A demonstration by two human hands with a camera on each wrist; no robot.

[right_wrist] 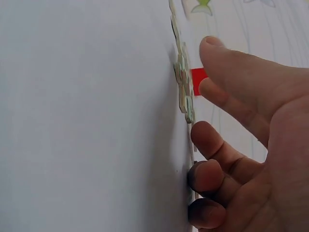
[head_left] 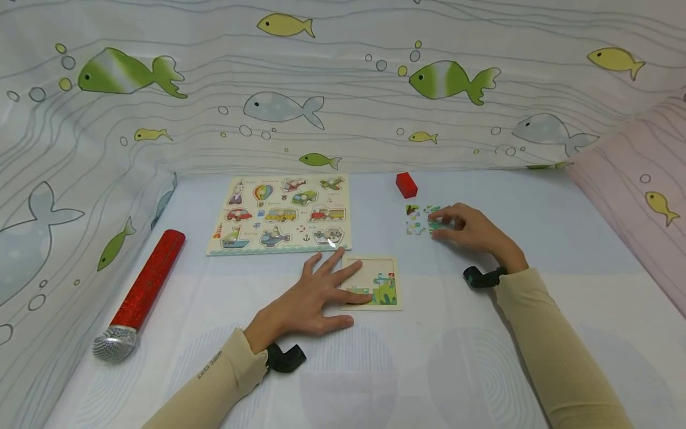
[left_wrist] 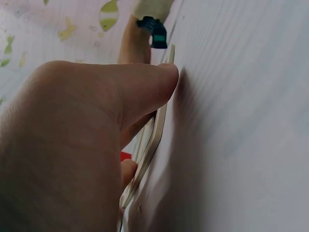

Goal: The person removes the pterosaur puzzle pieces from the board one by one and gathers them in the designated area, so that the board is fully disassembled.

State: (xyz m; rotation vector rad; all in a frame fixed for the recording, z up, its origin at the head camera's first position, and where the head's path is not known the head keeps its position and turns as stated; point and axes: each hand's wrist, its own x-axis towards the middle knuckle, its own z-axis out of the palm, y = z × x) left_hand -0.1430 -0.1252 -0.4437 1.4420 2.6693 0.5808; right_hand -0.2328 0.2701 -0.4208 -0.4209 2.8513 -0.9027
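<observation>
A small square jigsaw tray (head_left: 375, 266) lies in front of me, with green pieces (head_left: 384, 292) fitted along its bottom and right side. My left hand (head_left: 321, 296) rests on the tray's left part with fingers spread, and the thumb points right just below it. Up and to the right, several loose jigsaw pieces (head_left: 414, 226) lie on the table. Over their right side is my right hand (head_left: 468, 229), partly hiding them. In the right wrist view, thumb and fingers are bent and apart beside the pieces (right_wrist: 183, 89), with nothing between them.
A larger vehicle picture board (head_left: 257, 225) lies behind the left hand, close to the tray. A red block (head_left: 406, 185) sits behind the loose pieces. On the far left is a red microphone (head_left: 147, 283). Fish-print cloth (head_left: 354, 77) walls the back and sides.
</observation>
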